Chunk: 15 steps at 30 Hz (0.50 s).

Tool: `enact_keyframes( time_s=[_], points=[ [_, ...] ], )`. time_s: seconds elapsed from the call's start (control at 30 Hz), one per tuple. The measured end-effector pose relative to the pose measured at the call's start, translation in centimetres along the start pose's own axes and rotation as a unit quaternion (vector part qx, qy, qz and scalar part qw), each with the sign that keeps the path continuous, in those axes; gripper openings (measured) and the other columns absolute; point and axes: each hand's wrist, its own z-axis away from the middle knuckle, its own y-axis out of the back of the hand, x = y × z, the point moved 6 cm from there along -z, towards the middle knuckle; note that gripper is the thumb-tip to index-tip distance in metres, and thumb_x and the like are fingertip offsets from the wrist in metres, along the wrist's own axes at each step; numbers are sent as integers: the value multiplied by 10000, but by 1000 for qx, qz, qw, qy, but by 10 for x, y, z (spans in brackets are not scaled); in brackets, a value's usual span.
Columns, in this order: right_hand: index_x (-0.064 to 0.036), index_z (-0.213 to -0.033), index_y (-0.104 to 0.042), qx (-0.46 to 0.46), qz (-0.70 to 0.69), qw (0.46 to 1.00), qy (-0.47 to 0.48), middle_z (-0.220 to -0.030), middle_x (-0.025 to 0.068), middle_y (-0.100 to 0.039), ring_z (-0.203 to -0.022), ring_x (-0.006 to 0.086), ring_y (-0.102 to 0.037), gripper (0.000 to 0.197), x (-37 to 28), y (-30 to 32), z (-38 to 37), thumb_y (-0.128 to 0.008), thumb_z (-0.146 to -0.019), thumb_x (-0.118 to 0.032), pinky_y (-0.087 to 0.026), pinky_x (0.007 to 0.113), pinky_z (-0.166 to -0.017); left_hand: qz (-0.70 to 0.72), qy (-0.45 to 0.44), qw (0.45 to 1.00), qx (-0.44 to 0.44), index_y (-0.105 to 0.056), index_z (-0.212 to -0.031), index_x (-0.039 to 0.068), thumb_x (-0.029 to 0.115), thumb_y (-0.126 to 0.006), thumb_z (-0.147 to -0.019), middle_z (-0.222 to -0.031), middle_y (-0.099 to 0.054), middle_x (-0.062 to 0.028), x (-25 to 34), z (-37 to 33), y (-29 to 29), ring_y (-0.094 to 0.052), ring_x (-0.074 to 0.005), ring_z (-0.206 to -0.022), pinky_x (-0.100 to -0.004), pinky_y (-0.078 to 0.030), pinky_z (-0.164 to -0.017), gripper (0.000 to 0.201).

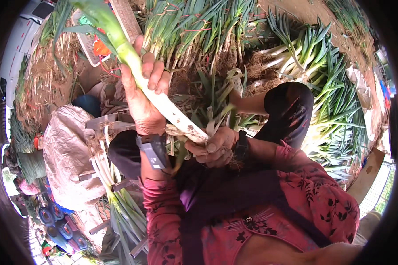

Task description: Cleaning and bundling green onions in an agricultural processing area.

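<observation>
A thick green onion (pixel 172 113) slants across my front, green top up at the far left and white root end down toward the middle. My left hand (pixel 142 106) is closed around its upper shaft, fingers wrapped over the pale part. At the lower end my right hand (pixel 216 148) is closed on the root end, covering much of it. Dirt specks mark the white shaft. A loose dry husk (pixel 174 130) hangs beside the shaft. More pale leaf strips (pixel 213 126) stick up at my right fingers.
Bundled green onions (pixel 194 26) stand beyond my hands. A loose pile (pixel 329 119) spreads at the right. Several stalks (pixel 115 187) lie on a metal frame (pixel 112 121) at my left, beside a pale sack (pixel 68 154). A white basket (pixel 86 46) is at the far left.
</observation>
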Motion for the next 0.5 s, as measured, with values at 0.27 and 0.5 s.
enact_keyframes(
  time_s=[0.27, 0.5],
  points=[
    [-47, -967, -452, -24, 10, 1000, 11, -562, -10, -397, -354, 29, -331, 205, -7, 7, 8, -619, -940, -163, -272, 187, -270, -226, -93, 964, 108, -385, -1414, -24, 472, -428, -1029, -835, -591, -80, 5, 6, 20, -532, -134, -606, -311, -528, -547, 629],
    [-35, -940, -453, 10, 34, 999, -22, -549, -9, -389, -361, 38, -332, 266, -5, 10, 8, -674, -890, -175, -261, 194, -282, -282, -54, 938, 193, -531, -1262, -15, 441, -426, -1009, -854, -693, -140, 16, 14, 15, -611, -149, -602, -346, -592, -582, 531]
  ],
)
